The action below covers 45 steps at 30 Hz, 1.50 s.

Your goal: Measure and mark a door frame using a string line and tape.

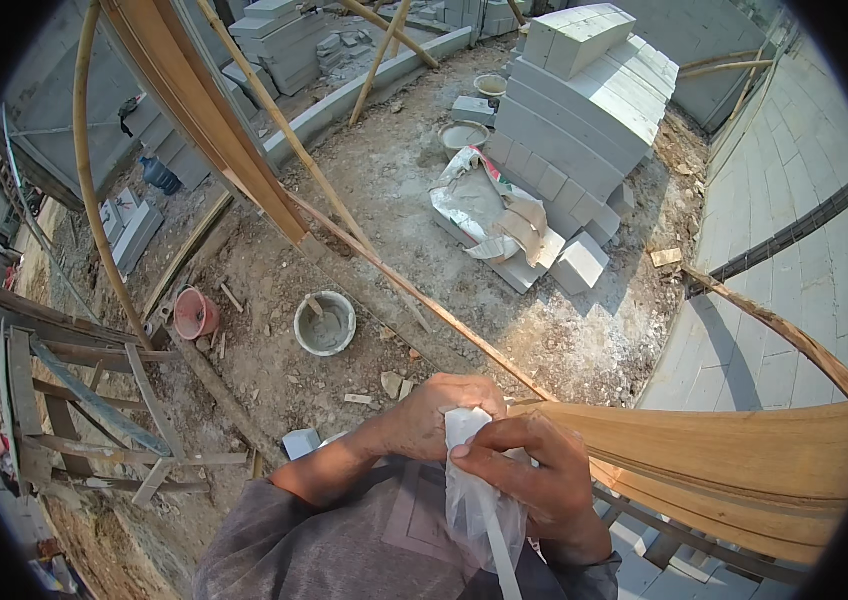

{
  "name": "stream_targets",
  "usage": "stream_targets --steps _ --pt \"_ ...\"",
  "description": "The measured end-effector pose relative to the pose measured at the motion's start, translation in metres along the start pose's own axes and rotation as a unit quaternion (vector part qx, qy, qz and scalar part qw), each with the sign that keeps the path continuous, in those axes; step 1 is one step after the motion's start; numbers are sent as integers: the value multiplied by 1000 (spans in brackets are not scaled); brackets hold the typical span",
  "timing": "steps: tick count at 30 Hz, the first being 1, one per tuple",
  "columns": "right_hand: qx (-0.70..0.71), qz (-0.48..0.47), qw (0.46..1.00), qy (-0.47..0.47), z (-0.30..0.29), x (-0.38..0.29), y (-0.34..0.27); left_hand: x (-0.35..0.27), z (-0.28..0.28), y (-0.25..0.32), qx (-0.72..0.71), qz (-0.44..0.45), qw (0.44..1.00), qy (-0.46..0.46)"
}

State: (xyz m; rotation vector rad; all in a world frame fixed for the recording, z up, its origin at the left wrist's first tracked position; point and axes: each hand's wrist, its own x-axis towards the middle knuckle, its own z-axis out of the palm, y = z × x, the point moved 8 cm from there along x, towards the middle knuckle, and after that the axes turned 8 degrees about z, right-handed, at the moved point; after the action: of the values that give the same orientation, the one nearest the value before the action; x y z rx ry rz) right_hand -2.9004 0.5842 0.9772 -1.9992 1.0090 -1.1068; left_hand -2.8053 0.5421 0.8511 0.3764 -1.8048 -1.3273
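In front of my chest, my left hand (431, 416) is curled around the upper end of a clear plastic bag (478, 502). A white piece (463, 427) shows at that end, between both hands. My right hand (536, 465) pinches the bag just below, thumb and fingers pressed on it. A long white strip (500, 551) runs down along the bag towards the lower edge; whether it lies inside cannot be told. Close beyond my hands is the end of a moulded wooden frame member (716, 450), stretching to the right.
Another wooden frame member (198, 112) rises at upper left, with a thin wooden batten (424, 304) running diagonally. On the dirt stand a mortar bucket (326, 341) and a red bucket (197, 311). Beyond are an opened cement sack (469, 195), stacked light blocks (566, 127) and bamboo poles (86, 150).
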Motion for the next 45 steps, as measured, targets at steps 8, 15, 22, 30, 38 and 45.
stream_targets --steps 8,15,22,30,38,45 --pt "-8 -75 996 -48 -3 4 -14 9 -10 17 19 29 999 4" --pt "21 -96 995 -1 -7 0 -12 20 -19 27 96 45 994 3" --pt "-82 -21 996 15 -12 6 2 26 -32 27 103 82 990 57" --pt "-117 -23 992 43 -14 6 4 28 -37 25 110 103 985 81" --pt "-128 15 982 137 -29 -10 16 27 -43 23 132 121 978 104" --pt "-127 -4 988 88 -23 -14 23 35 -37 9 94 92 988 84"
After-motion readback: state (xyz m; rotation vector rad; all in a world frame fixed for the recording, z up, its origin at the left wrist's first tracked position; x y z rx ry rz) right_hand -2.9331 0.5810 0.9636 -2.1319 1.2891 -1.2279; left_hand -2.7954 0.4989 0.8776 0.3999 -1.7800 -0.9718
